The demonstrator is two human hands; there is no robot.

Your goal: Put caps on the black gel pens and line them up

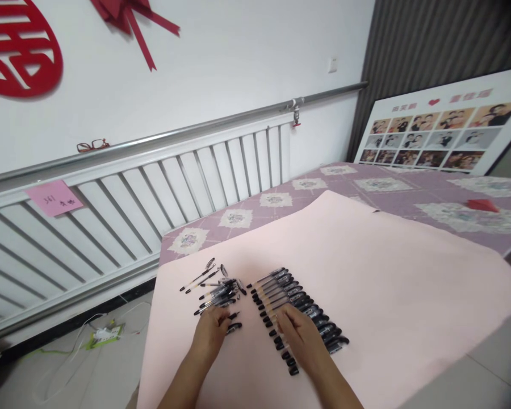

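Note:
My left hand is closed in a pinch on a pen, whose dark pointed end sticks out past the fingertips. Just below the fingers lies a black pen cap. Beyond this hand is a loose heap of pen parts, with clear barrels, dark tips and separate caps. My right hand is over a row of capped pens laid side by side, caps toward the right. Its thumb and fingers are pressed together; whatever is between them is hidden.
Pink paper covers much of the table, over a purple patterned tablecloth. Behind stands a white radiator with a pink note. A red paper piece lies at far right. A power strip rests on the floor.

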